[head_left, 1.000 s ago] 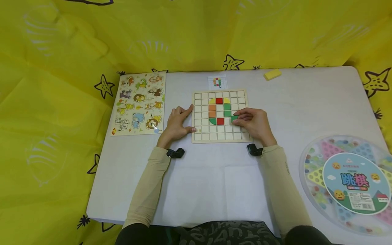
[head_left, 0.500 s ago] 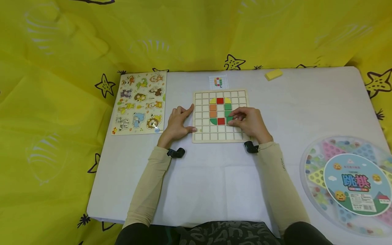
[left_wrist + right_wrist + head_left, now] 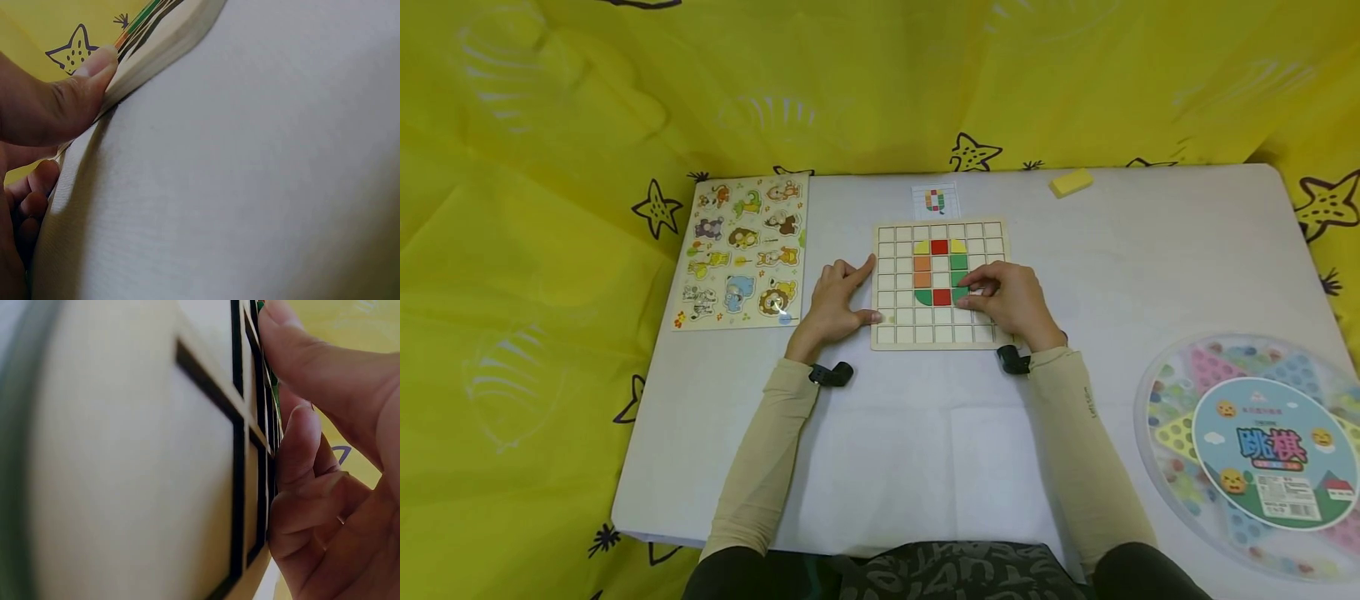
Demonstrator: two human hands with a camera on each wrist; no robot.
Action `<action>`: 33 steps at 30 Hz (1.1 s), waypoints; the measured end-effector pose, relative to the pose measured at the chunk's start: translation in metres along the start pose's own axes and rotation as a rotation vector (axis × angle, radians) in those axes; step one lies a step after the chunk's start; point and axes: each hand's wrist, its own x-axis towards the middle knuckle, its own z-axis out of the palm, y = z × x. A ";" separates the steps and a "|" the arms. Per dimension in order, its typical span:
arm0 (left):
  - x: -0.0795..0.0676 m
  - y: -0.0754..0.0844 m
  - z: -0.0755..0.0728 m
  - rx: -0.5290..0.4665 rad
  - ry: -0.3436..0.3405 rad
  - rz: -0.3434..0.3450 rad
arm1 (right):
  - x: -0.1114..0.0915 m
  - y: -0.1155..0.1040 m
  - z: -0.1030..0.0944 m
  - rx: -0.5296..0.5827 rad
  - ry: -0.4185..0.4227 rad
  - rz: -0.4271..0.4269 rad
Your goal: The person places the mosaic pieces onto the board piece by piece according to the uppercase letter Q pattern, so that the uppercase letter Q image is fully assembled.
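A wooden grid board [image 3: 904, 334] lies on the table, with red, yellow, orange and green tiles forming a ring in its cells. My right hand [image 3: 1017, 302] pinches a green quarter-round tile [image 3: 959, 295] at the ring's lower right corner, thumb and index fingertip right at its cell. In the right wrist view, only a sliver of green shows past the thumb [image 3: 312, 356]. My left hand [image 3: 833, 302] steadies the board's left edge, thumb and index finger spread apart. The left wrist view has the thumb [image 3: 69, 103] resting on the board's rim [image 3: 156, 65].
A pattern card [image 3: 936, 201] with a similar ring lies behind the board. An animal puzzle board [image 3: 741, 254] is at the left, and a yellow block [image 3: 1071, 182] at the back right. A round Chinese checkers set [image 3: 1262, 450] lies at the front right.
My right hand has moved slightly left with the green tile, bringing it into the ring's lower right corner beside the red tile. My left hand has stayed at the board's edge.
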 end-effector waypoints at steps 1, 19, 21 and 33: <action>0.000 0.000 0.000 0.001 0.001 0.001 | 0.000 0.000 0.000 -0.001 0.000 0.000; 0.000 0.001 0.001 0.001 -0.001 0.013 | -0.013 0.003 -0.010 0.032 0.061 0.011; 0.000 0.001 0.001 0.002 0.001 0.016 | -0.019 0.007 -0.016 0.024 0.089 0.015; -0.001 0.003 -0.001 0.008 -0.003 0.003 | -0.078 0.033 -0.064 -0.158 0.147 0.125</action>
